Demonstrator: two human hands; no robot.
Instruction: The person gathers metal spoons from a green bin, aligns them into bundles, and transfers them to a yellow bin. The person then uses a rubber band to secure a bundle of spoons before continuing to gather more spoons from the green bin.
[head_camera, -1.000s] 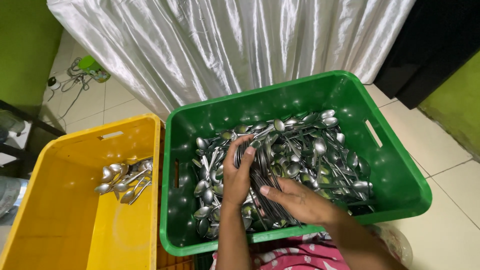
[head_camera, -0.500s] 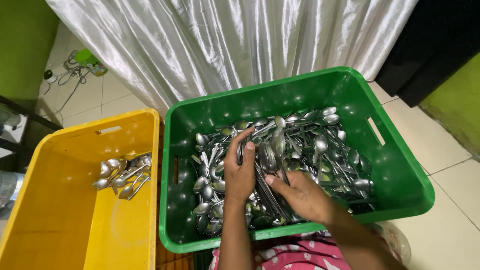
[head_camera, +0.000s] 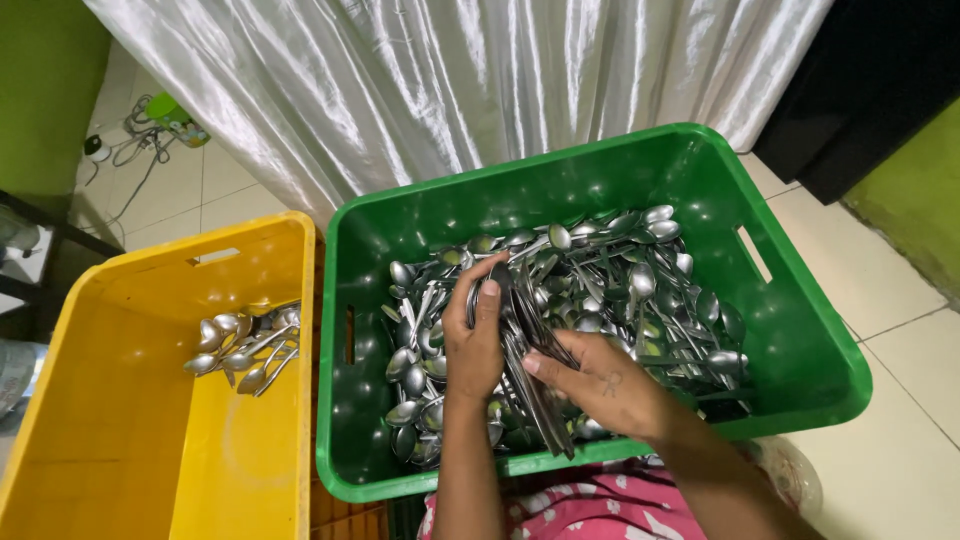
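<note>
Both hands are working inside the green crate (head_camera: 790, 330). The left hand (head_camera: 474, 335) is curling around a bundle of spoons (head_camera: 530, 375); the right hand (head_camera: 600, 385) is pinching the same bundle. More spoons are lying in the yellow crate (head_camera: 120, 440) alongside.

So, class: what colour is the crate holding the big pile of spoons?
Green crate, clearest in the head view.

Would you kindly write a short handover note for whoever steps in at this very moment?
Left hand: over the green crate, grip closed on a bundle of spoons.
Right hand: beside it, fingers on the same bundle.
Done: a small pile of spoons lies in the yellow crate.
Left: a big heap of loose spoons in the green crate.
</note>
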